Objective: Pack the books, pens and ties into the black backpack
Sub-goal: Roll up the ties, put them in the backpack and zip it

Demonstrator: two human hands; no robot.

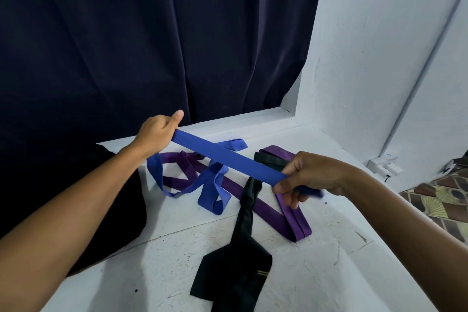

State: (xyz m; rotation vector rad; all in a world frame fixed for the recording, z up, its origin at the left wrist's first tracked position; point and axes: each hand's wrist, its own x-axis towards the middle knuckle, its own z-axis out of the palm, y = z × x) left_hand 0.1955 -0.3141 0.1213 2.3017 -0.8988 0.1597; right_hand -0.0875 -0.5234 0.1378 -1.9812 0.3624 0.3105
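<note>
A blue tie (228,158) is stretched taut in the air between my two hands. My left hand (157,132) grips one end at the upper left, thumb raised. My right hand (311,175) pinches the other end at the right. The rest of the blue tie hangs in loops down onto the white ledge (329,273). Beneath it a purple tie (268,208) lies crumpled across the ledge, and a black tie (240,268) with a small gold stripe runs toward me. A black mass that may be the backpack (121,210) sits at the left, partly behind my left arm.
A dark navy curtain (152,33) hangs behind the ledge. A white wall (379,58) rises at the right with a small white fitting (385,166) at its base. Patterned fabric (440,200) lies at the far right edge.
</note>
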